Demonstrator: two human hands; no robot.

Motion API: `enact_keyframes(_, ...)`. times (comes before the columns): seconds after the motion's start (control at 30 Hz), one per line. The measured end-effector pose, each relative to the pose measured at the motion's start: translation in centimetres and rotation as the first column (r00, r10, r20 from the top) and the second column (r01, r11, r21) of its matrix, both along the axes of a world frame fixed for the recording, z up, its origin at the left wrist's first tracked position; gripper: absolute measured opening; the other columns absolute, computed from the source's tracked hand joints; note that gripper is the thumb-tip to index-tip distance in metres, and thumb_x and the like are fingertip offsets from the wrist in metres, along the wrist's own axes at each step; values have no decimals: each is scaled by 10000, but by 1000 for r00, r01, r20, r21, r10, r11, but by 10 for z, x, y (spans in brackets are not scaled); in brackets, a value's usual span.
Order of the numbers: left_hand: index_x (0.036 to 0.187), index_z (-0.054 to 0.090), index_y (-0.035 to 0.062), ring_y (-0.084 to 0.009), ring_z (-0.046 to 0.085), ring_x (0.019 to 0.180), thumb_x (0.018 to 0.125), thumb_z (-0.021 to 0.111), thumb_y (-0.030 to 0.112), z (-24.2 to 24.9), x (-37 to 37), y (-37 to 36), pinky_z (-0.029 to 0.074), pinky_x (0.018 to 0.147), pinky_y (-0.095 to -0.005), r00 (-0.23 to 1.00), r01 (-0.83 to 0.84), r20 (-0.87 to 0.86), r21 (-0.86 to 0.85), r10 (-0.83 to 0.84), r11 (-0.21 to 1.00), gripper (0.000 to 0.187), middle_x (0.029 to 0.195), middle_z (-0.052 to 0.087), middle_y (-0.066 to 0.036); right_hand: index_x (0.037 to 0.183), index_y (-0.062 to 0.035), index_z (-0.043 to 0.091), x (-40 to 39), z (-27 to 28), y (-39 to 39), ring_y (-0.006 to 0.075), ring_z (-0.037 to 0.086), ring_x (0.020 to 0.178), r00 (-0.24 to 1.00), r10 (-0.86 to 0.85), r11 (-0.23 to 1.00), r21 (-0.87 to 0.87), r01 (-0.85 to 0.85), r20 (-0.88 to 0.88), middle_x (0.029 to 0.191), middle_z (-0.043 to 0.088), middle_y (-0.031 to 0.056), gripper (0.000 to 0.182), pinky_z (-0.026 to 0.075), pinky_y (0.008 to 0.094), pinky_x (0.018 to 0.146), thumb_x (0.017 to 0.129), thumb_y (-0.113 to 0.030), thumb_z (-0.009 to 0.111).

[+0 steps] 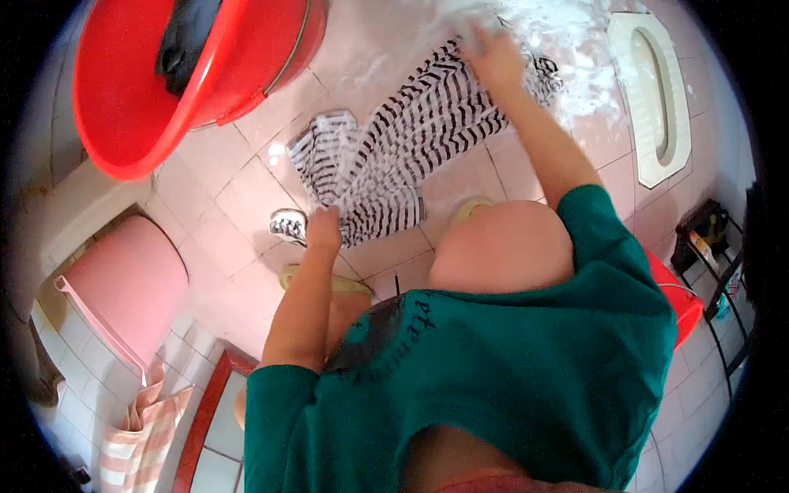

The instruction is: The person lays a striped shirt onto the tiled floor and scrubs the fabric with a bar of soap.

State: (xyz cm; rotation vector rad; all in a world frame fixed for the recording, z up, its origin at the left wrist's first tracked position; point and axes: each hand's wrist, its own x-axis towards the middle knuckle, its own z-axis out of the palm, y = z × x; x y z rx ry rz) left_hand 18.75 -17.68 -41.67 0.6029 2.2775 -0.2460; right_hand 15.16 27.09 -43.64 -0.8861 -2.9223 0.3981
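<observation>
A black-and-white striped garment [419, 123] lies spread on the pink tiled floor, its far end in white suds [579, 49]. My left hand [323, 228] is closed on the near end of the garment, by its collar or edge. Toward the far end, my right hand [493, 62] rests on or just over the cloth, slightly blurred, with its fingers partly apart. Whether those fingers pinch any fabric cannot be made out.
A large red basin [140, 123] with dark cloth [185, 41] stands at upper left, a pink bucket [136, 287] below it. At right are a squat toilet [653, 99], a red bucket [678, 300] and a black rack [723, 263]. A striped cloth [144, 435] hangs lower left.
</observation>
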Motion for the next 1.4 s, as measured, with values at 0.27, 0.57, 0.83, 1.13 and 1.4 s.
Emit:
enact_keyframes(0.27,1040,536,64,-398,575,915,808,479,42,-2,-2,-7,481,778,-464,998,19,64,-17,-18,1000,241,949,575,-228,1200,-154,550,32,10,-131,323,536,1029,641,758,622,-429,-655,121,1128,562,148,536,433,440,852,732,-386,670)
enact_keyframes(0.57,976,544,47,-411,584,937,752,541,30,7,-3,15,489,799,-451,994,-94,46,-41,96,995,225,977,581,-239,1138,-132,588,17,-17,-17,375,600,768,987,-47,961,-276,3,-152,926,625,199,507,492,448,675,761,-468,634)
enact_keyframes(0.83,997,625,51,-360,613,882,806,613,260,32,-48,11,490,762,-437,981,-166,103,36,162,985,284,955,634,-195,1216,-248,567,38,-37,-36,314,569,936,877,450,869,-143,-474,-170,1023,598,150,430,473,441,777,794,-327,602)
enact_keyframes(1.13,1242,514,82,-402,498,1105,699,756,387,14,-76,65,438,899,-422,729,-144,-352,760,587,634,668,1264,444,-280,1211,-241,585,49,-38,121,393,577,901,938,-338,934,96,344,-74,991,572,263,411,470,448,827,831,-390,539)
enact_keyframes(1.4,990,568,45,-338,561,1026,752,652,314,-8,4,18,452,835,-465,962,-253,-83,90,260,963,369,1046,600,-186,1124,-124,583,44,-15,-137,337,551,964,899,366,876,-238,-420,-239,1107,554,198,401,484,443,763,779,-328,605)
